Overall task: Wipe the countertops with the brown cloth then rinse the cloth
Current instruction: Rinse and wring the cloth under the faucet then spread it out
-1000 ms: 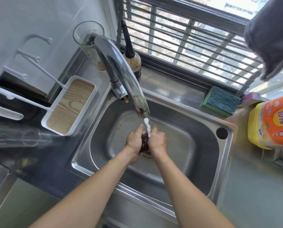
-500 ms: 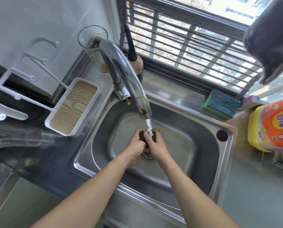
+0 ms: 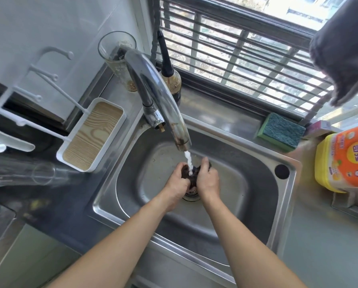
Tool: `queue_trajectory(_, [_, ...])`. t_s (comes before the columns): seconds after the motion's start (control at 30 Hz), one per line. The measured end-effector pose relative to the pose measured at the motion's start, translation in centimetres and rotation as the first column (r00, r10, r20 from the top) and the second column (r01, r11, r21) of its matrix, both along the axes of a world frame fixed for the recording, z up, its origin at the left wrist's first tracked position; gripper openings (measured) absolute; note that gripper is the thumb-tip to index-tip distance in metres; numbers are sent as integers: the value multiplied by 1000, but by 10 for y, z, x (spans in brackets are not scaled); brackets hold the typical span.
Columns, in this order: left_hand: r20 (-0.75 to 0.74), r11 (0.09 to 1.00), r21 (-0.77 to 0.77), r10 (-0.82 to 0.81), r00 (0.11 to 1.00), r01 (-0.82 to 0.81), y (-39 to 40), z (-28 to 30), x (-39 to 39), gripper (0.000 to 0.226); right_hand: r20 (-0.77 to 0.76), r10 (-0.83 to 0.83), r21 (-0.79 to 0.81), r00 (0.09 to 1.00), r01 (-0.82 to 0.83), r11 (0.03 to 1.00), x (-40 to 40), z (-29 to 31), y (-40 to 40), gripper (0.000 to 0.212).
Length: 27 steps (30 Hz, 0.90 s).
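Water [image 3: 189, 165] runs from the steel faucet [image 3: 159, 100] onto the brown cloth [image 3: 191, 177], bunched between both hands over the basin of the sink [image 3: 246, 204]. Left hand [image 3: 177, 180] grips the cloth's left side with curled fingers; right hand [image 3: 208, 179] grips its right side, thumb up near the stream. Most of the cloth is hidden inside the two grips; only a dark wet wad shows between them, so its full size cannot be judged. Drain [image 3: 191, 195] sits just under the hands, mostly covered. Green sponge [image 3: 281, 132] lies on the ledge behind the sink's right corner. Yellow-and-orange detergent bottle [image 3: 346, 161] stands on the surface to the right, cut off by the frame edge. Dark hanging fabric [image 3: 344, 48] at upper right, partly out of view. White rack with a wood-grain tray [image 3: 91, 135] sits left of the sink; a glass [image 3: 120, 61] stands behind the faucet, contents unclear.
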<state>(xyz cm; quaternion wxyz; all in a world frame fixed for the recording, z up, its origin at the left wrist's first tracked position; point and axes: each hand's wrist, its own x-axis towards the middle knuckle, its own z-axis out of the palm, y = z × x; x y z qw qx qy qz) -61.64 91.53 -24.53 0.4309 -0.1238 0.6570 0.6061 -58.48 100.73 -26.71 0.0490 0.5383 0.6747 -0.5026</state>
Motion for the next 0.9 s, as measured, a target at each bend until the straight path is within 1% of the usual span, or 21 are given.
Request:
queue_trajectory(0.03, [2, 999, 4, 45, 999, -45, 0, -3, 0, 44, 21, -104, -91, 994, 106, 990, -3, 1, 4, 64])
queue_trajectory(0.1, [-14, 987, -58, 147, 989, -147, -3, -7, -6, 52, 24, -255, -297, 967, 250, 922, -5, 6, 11, 50])
queue_trajectory(0.13, [-28, 969, -102, 221, 975, -223, -7, -8, -11, 52, 20, -279, -344, 960, 268, 900, -4, 8, 14, 41])
queue_trajectory(0.17, [-23, 940, -135, 313, 950, -313, -10, -7, -15, 52, 12, -273, -356, 962, 259, 898, -2, 8, 16, 34])
queue_trajectory(0.2, [9, 907, -144, 402, 916, -396, -12, -6, -19, 52, -4, -257, -348, 966, 240, 906, 1, 9, 17, 31])
queue_trajectory(0.23, [50, 886, -153, 450, 892, -439, -15, -6, -22, 53, -30, -240, -336, 970, 217, 917, 3, 12, 16, 31])
queue_trajectory(0.27, [95, 885, -172, 453, 887, -434, -17, -4, -23, 54, -61, -227, -314, 972, 197, 929, 4, 16, 13, 33])
queue_trajectory(0.3, [139, 903, -183, 416, 899, -389, -17, -2, -23, 54, -97, -206, -260, 974, 175, 950, 5, 17, 8, 35])
queue_trajectory(0.33, [202, 924, -171, 372, 906, -342, -17, -1, -21, 52, -123, -157, -163, 980, 136, 977, 6, 19, 3, 35])
queue_trajectory(0.4, [332, 952, -101, 307, 892, -290, -11, 2, -15, 40, -155, 11, 37, 988, -6, 999, 7, 17, -7, 33])
queue_trajectory(0.43, [346, 954, -89, 298, 890, -285, -6, 4, -12, 33, -161, 78, 77, 984, -66, 995, 9, 14, -13, 30])
queue_trajectory(0.47, [336, 955, -67, 294, 895, -289, -2, 3, -10, 28, -176, 119, 75, 977, -107, 991, 10, 13, -20, 28])
queue_trajectory(0.5, [313, 955, -47, 291, 904, -292, 1, 2, -8, 31, -193, 149, 83, 970, -135, 987, 11, 11, -28, 32])
queue_trajectory(0.57, [243, 960, 3, 271, 932, -280, 7, 3, -6, 46, -219, 182, 149, 959, -151, 977, 12, 6, -42, 49])
queue_trajectory(0.6, [210, 961, 20, 267, 940, -277, 8, 5, -4, 49, -213, 179, 160, 961, -146, 976, 12, 2, -45, 54])
queue_trajectory(0.63, [156, 962, 4, 269, 950, -273, 8, 5, -3, 50, -203, 166, 141, 965, -140, 980, 11, 3, -45, 55])
queue_trajectory(0.7, [39, 971, -69, 232, 972, -229, 8, 0, -3, 48, -171, 110, 45, 979, -104, 994, 8, 1, -39, 50])
queue_trajectory(0.77, [-23, 978, -91, 184, 983, -186, 8, -3, -2, 45, -139, 74, -27, 988, -78, 997, 8, 0, -31, 39])
queue_trajectory(0.83, [-21, 984, -72, 162, 986, -164, 8, -6, 0, 44, -103, 73, -18, 992, -75, 997, 10, 0, -25, 32])
queue_trajectory(0.9, [-41, 988, -42, 146, 988, -148, 5, -6, 0, 41, -57, 67, -10, 996, -68, 998, 11, -1, -21, 39])
